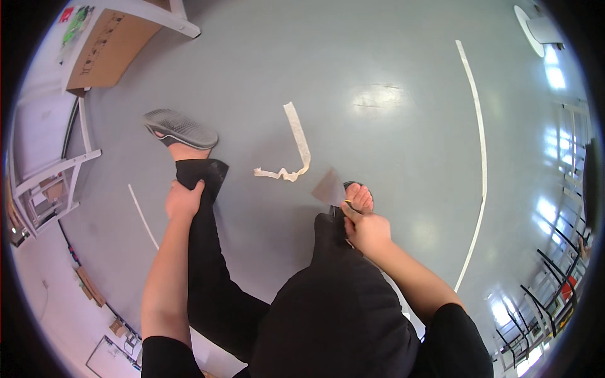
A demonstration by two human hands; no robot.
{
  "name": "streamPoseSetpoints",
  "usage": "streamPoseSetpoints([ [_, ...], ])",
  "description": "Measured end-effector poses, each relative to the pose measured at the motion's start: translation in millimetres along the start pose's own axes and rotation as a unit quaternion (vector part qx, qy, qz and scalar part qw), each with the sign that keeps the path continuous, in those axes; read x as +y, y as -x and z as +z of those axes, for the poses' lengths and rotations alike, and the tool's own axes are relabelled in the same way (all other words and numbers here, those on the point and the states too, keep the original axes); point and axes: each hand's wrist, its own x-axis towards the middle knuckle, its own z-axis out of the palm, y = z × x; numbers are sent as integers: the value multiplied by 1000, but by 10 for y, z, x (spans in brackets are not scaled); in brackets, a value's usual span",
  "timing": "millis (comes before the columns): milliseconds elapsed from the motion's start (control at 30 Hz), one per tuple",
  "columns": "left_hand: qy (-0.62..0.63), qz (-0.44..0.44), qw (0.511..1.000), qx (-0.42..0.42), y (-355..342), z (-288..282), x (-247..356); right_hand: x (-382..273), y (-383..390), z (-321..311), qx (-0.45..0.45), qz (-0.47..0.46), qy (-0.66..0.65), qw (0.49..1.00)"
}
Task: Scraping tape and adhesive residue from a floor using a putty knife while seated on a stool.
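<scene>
"How are the hands?"

"I see the right hand [367,234] closed around a scraper [329,188]; the left hand [183,200] lies against the trouser leg [201,239], fingers mostly hidden, so I can't tell its grip."

"And the tape?"

"Ahead on the floor [252,75], between the hands, touching neither. Its near end is crumpled, so I'd judge it partly lifted; the straight stretch and the long strip [483,151] at right look left to do."

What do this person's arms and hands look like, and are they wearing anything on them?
The left hand and right hand are ungloved, with no watch or bracelet visible. The forearms are bare, below short black sleeves. I see no cables on either.
</scene>
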Motion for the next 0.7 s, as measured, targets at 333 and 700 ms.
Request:
streamPoseSetpoints([
  [333,17,-1,1000,4,36,49,46,-315,-349,-144,76,-54,45,995],
  [700,5,11,1000,6,5,72,84,-244,-415,-136,57,-15,31,998],
])
